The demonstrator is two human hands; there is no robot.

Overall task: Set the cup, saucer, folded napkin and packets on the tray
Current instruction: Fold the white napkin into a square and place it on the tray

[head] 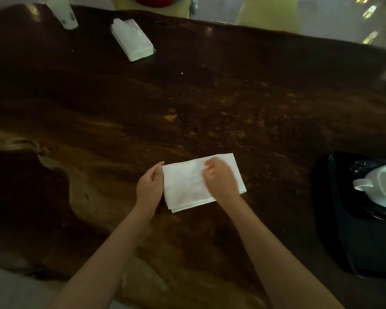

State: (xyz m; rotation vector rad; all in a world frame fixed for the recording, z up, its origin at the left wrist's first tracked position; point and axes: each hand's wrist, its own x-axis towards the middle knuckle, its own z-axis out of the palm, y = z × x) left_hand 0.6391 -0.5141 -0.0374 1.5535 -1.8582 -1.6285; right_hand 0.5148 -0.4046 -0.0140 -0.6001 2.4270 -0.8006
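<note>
A white folded napkin (187, 186) lies flat on the dark wooden table, near its front edge. My left hand (149, 186) holds the napkin's left edge between thumb and fingers. My right hand (218, 178) rests palm down on the napkin's right half, blurred by motion, fingers bent. At the far right a black tray (334, 219) carries a dark saucer (374, 214) with a white cup (385, 186) on it, handle to the left. I see no packets.
A white tissue pack (131, 40) lies at the back left of the table (209, 97). A pale paper cup (64, 12) stands beyond it. The table's front edge is wavy and cuts in at the left. Yellow-green shapes stand behind the table.
</note>
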